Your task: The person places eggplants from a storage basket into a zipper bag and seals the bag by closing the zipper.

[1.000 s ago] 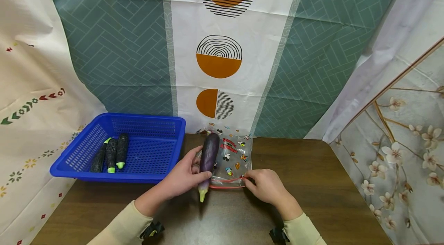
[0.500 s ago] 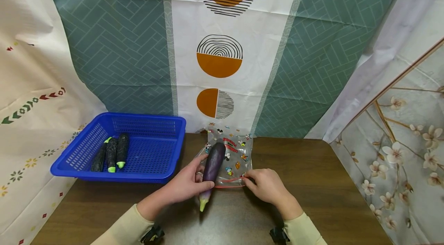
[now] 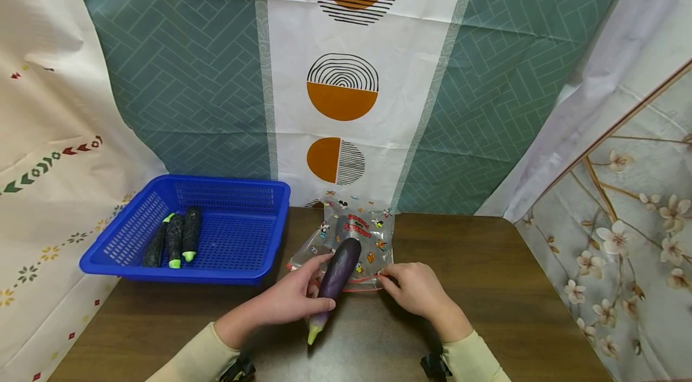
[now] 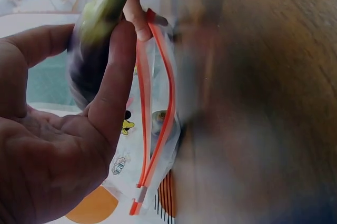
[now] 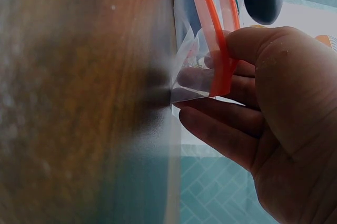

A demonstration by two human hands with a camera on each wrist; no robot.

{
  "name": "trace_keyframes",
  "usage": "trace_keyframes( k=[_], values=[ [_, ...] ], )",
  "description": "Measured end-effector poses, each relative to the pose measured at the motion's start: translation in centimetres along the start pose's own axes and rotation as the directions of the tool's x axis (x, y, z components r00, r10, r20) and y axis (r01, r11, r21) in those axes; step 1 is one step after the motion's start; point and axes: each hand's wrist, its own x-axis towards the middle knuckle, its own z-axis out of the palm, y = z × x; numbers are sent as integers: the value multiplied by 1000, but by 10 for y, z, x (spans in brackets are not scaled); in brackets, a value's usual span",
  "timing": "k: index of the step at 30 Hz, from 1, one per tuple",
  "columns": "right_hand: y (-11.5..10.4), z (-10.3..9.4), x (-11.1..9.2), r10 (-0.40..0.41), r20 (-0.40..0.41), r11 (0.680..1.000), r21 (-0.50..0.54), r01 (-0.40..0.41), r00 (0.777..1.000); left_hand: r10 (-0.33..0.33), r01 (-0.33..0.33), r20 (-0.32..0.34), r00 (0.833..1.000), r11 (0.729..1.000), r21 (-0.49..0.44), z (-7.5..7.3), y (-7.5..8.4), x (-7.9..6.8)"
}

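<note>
My left hand (image 3: pixel 297 295) grips a long purple eggplant (image 3: pixel 340 268) near its pale green stem end. The eggplant tilts over the mouth of a clear zip bag (image 3: pixel 373 232) with cartoon prints. In the left wrist view, its stem end (image 4: pixel 102 13) lies between thumb and fingers. My right hand (image 3: pixel 415 289) pinches the bag's right corner at the red zip strip (image 5: pixel 213 29). The two red strips stand apart in the left wrist view, where a rounded dark thing with a stem end (image 4: pixel 160 118) shows through the bag's mouth.
A blue plastic basket (image 3: pixel 216 277) stands at the left of the brown wooden table (image 3: pixel 465 262), with three dark, green-tipped vegetables (image 3: pixel 174 241) in it. Patterned cloth (image 3: pixel 200 69) hangs behind the table and at both sides.
My left hand has drawn the eggplant toward me, and its far end has swung right over the bag's mouth. More of the bag's left side shows now. My right hand has stayed at the corner.
</note>
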Motion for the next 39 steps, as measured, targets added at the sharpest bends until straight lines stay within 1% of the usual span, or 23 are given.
trace_keyframes(
  k=[6,11,18,25,32,39],
  values=[
    [1,0,0,-2,-5,1000,-1,2,1000,-12,9,50,999,999,48,2,-1,-1],
    [1,1,-1,-5,-8,1000,-1,5,1000,9,-14,90,996,998,63,3,-3,-2],
    [-1,1,0,0,-6,1000,-1,0,1000,12,-24,114,993,994,105,4,-8,-1],
    [0,0,0,17,-12,1000,-11,-17,1000,26,-41,152,988,994,96,4,-8,-1],
    [1,1,-1,21,-13,1000,-14,-21,1000,22,-37,169,985,996,86,3,-7,-1],
    [1,0,0,30,-6,1000,-5,-30,1000,29,-57,170,985,985,164,1,-8,-3]
  ],
)
